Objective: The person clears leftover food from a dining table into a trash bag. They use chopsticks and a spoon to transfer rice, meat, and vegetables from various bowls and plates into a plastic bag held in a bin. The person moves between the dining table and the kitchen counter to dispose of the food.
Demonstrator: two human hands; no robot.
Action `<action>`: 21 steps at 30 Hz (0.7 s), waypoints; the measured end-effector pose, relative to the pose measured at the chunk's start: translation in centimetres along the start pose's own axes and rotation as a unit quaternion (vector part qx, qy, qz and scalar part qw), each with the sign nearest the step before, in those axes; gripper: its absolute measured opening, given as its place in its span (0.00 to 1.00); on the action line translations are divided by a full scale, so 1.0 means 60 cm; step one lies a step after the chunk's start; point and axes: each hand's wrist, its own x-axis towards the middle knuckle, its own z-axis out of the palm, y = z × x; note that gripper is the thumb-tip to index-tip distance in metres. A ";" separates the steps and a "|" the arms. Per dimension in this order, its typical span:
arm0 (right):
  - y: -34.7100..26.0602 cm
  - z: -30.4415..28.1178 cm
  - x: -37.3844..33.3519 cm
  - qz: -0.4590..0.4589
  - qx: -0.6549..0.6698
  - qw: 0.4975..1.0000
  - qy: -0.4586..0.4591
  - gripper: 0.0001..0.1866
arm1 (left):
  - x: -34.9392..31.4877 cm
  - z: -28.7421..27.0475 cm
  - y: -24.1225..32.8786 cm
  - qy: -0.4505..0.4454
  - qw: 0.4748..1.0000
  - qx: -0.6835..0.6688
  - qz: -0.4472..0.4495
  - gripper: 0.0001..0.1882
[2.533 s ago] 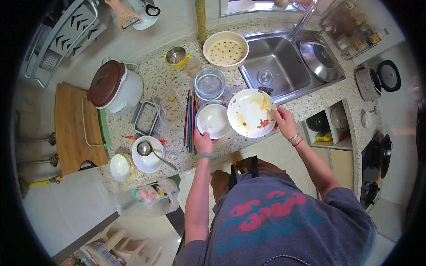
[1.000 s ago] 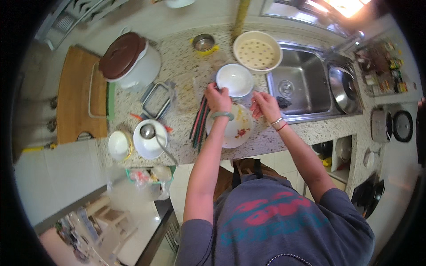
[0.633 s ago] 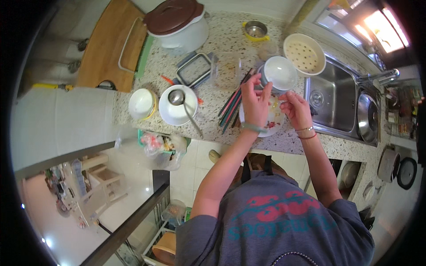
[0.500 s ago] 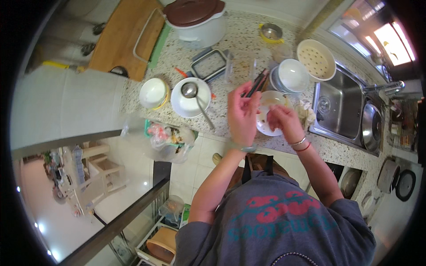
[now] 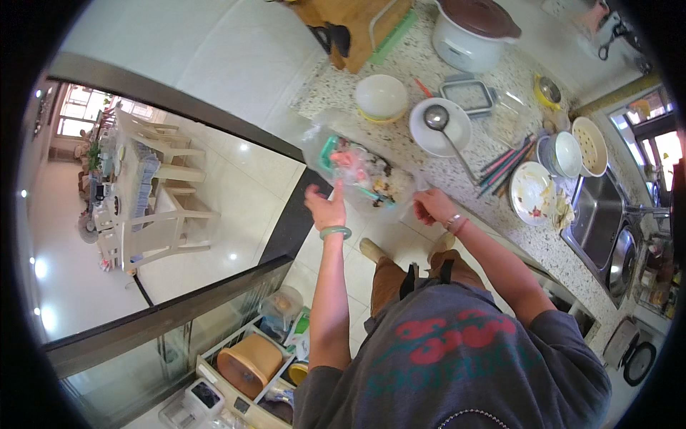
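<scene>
A clear plastic bag (image 5: 389, 171) of food scraps, with a green-rimmed container inside, hangs at the counter's front edge. My left hand (image 5: 327, 209) is beside its near left side, thumb and fingers apart, holding nothing. At the bag's right edge, my right hand (image 5: 434, 207) has its fingers curled and seems to pinch the plastic; the fingertips are partly hidden. A bunch of chopsticks (image 5: 506, 166) lies on the counter, left of a white bowl (image 5: 530, 187) with food remains. Further left, a ladle (image 5: 437, 119) rests in a clean white bowl (image 5: 457, 136).
A lidded cooker (image 5: 468, 46) and cutting board (image 5: 350, 18) stand at the back. Stacked bowls (image 5: 566, 151) and a cream strainer (image 5: 590, 146) are near the sink (image 5: 594, 214). Another bowl (image 5: 381, 96) stands on the left counter. Below left is an open drawer (image 5: 243, 400).
My view has turned left. Both hands have moved from the food-stained bowl to the plastic bag. The chopsticks, earlier beside my left hand, now lie spread on the counter.
</scene>
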 end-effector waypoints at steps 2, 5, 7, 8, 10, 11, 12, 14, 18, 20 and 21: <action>-0.027 0.027 -0.013 -0.036 0.046 0.997 0.053 0.22 | 0.048 0.018 -0.078 -0.225 0.969 -0.095 -0.043 0.26; -0.058 0.041 -0.023 -0.037 0.116 0.983 0.134 0.22 | 0.073 0.014 -0.086 -0.359 0.886 -0.277 -0.098 0.23; -0.088 0.080 -0.038 -0.101 0.130 0.965 0.204 0.24 | 0.096 -0.035 -0.078 -0.400 0.835 -0.357 -0.120 0.23; -0.102 0.101 -0.046 -0.115 0.111 0.962 0.223 0.25 | 0.107 -0.071 -0.076 -0.412 0.818 -0.384 -0.118 0.23; -0.149 0.154 -0.051 -0.183 0.159 0.949 0.200 0.23 | 0.141 -0.132 -0.085 -0.398 0.803 -0.433 -0.098 0.24; -0.165 0.180 -0.049 -0.206 0.196 0.942 0.180 0.22 | 0.168 -0.153 -0.100 -0.380 0.801 -0.454 -0.088 0.24; -0.176 0.206 -0.049 -0.217 0.194 0.942 0.167 0.22 | 0.194 -0.170 -0.116 -0.363 0.799 -0.473 -0.077 0.25; -0.199 0.255 -0.044 -0.246 0.190 0.941 0.132 0.21 | 0.230 -0.203 -0.150 -0.317 0.793 -0.508 -0.114 0.26; -0.211 0.350 0.001 -0.229 0.150 0.959 0.080 0.20 | 0.243 -0.252 -0.246 -0.236 0.779 -0.559 -0.157 0.22; -0.204 0.373 0.028 -0.216 0.129 0.966 0.063 0.20 | 0.236 -0.261 -0.294 -0.223 0.772 -0.571 -0.168 0.21; -0.200 0.378 0.040 -0.209 0.120 0.969 0.053 0.20 | 0.228 -0.264 -0.314 -0.213 0.774 -0.567 -0.181 0.21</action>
